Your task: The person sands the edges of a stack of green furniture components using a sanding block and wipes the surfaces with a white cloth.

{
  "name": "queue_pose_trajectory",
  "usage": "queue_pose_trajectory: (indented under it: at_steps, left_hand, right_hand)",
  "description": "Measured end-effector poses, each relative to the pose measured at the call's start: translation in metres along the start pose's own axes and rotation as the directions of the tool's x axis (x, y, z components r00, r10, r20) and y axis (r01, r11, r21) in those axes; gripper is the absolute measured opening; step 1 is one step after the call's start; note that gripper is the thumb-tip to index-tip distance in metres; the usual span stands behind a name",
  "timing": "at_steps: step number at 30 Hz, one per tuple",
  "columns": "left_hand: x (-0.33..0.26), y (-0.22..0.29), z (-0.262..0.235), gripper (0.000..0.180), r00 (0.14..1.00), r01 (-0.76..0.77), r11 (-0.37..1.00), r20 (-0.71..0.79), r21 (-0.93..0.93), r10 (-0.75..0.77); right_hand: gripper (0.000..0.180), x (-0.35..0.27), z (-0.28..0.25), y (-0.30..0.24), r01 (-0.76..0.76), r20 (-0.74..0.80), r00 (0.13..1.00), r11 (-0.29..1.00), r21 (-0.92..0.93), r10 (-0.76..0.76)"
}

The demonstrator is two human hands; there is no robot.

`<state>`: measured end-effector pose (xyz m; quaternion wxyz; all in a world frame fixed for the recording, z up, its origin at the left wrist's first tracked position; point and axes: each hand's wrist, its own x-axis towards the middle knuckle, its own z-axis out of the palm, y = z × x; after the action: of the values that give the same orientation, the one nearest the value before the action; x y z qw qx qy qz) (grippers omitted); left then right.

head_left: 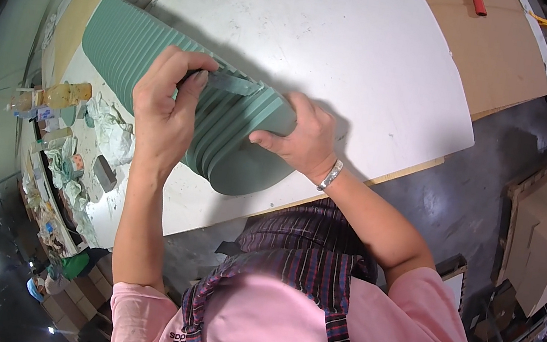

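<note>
I'm pinching a thin, flat scraper [231, 84] between the thumb and bent fingers of my left hand [168, 90], and its tip is over the edges of a long row of green boards [121, 29]. The row lies at a slant across the white table [353, 26], in front of me. My right hand [309, 137] is at the end of the row close to me, with the thumb spread away from the fingers: the thumb presses on the flat face of the end board and the fingers curl over its far edge. I think the step in hand is running the scraper along the board edges, but I can't tell if it takes stuff off or puts it on. The next move, I'd say, calls for a light, even push with my left hand and a firm hold with my right, so the boards don't slip. The boards look smooth and dull, with straight sides up top and round ends down low, and they're packed like slices of bread. The blade looks shiny and a bit smeared. To the left are crumpled plastic [112, 135], a bottle [69, 95] with yellow-brown stuff inside, and a dark gray block [104, 173].
</note>
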<state>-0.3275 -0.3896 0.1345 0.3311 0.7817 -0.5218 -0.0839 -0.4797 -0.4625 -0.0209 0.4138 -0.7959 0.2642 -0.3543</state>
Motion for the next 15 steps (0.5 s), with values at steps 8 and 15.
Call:
queue_pose_trajectory:
  at_steps: [8, 15]
  left_hand:
    - [-0.0023, -0.0021, 0.0003, 0.015, 1.000, 0.017, 1.000, -0.022, -0.008, -0.017]
    - [-0.0025, -0.0008, 0.0017, 0.015, 1.000, 0.001, 1.000, -0.020, 0.000, -0.001]
  right_hand:
    - [0.088, 0.0001, 0.0009, 0.0002, 0.016, -0.028, 0.999, 1.000, 0.005, -0.016]
    - [0.087, 0.0003, 0.0007, 0.0003, 0.018, -0.018, 1.000, 1.000, 0.012, -0.018]
